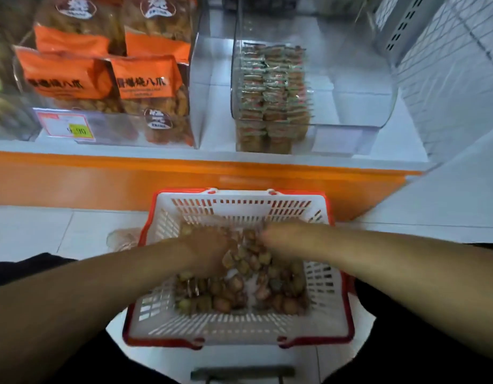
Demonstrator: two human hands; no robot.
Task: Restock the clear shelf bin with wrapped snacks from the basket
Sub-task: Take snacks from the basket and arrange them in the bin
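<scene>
Both forearms reach down into the basket [239, 325], which sits on the floor [45, 228] closest to the viewer, a white slotted tub with a red rim. Loose in its bottom lie the snacks [234, 289], a heap of small brown and tan wrapped pieces spread across most of the base. At the far side of that heap the left hand [209, 250] is buried among them, its fingers curled down into the pile, apparently gathering a handful, though blur hides how much they hold. The right hand [281, 235] hovers just beside it over the same patch; its fingers are smeared by motion, so I cannot tell whether they are clenched or released.

The pieces look light and small, with slick wrappers that will slide against each other and spill from a loose grip. Scooping with cupped fingers from under the heap, or using both hands together, seems safer than pinching single ones.

Beyond the basket, above an orange kick-band [101, 178], the white shelf [212, 151] carries the bin [350, 79]. It is clear-walled, with neat stacks of wrapped snacks filling only its left part; the rest stands free to take more. Left of the bin, another clear box holds orange bags [101, 76] with a price tag [66, 126] on its front. Right of the bin rises a pale tiled wall [456, 79].
</scene>
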